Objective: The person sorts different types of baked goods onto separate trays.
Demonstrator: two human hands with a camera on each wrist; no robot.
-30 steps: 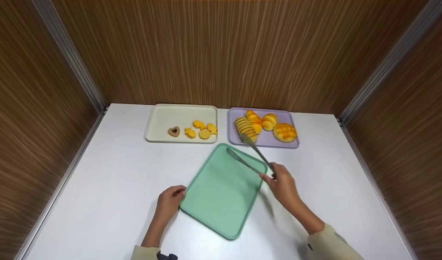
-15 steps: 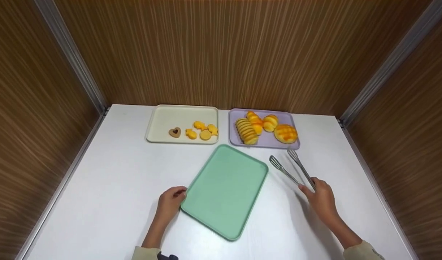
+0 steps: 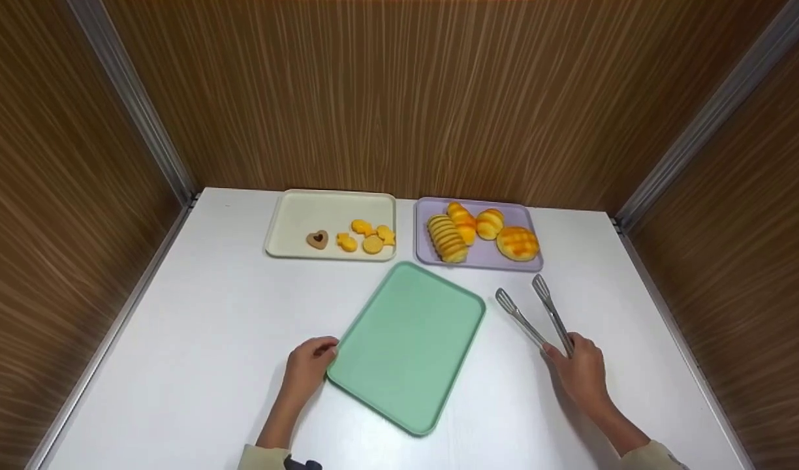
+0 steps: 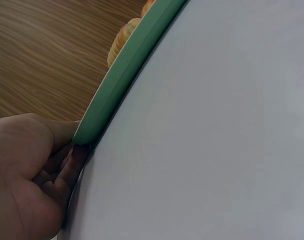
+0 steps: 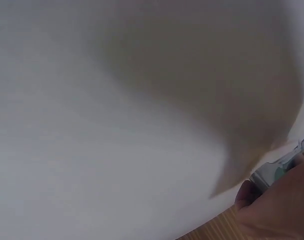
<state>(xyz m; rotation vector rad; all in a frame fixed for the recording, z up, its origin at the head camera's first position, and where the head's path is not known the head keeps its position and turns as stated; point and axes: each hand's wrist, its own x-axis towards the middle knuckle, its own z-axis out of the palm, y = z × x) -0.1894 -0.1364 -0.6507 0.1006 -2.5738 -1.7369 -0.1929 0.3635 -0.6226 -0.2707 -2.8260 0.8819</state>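
A green tray (image 3: 409, 346) lies slanted in the middle of the white table. My left hand (image 3: 308, 365) pinches its left corner; in the left wrist view the tray edge (image 4: 109, 90) sits between thumb and curled fingers of that hand (image 4: 31, 170). To the right of the tray, my right hand (image 3: 581, 372) holds metal tongs (image 3: 551, 312) by the handle. Their slotted ends are spread apart with nothing between them and point toward the back. In the right wrist view the right hand (image 5: 277, 210) grips the shiny tongs (image 5: 267, 175), mostly cut off by the frame.
Behind the green tray is a lilac tray (image 3: 504, 258) with several breads (image 3: 518, 243). To its left, a cream tray (image 3: 308, 212) holds a heart-shaped cookie (image 3: 318, 239) and several yellow cookies (image 3: 373, 244). Wood-grain walls (image 3: 399, 98) enclose the table (image 3: 210, 326) at back and sides.
The tongs in my right hand have swung from over the green tray, near the striped bread, to the table at its right. My left hand stays on the tray.
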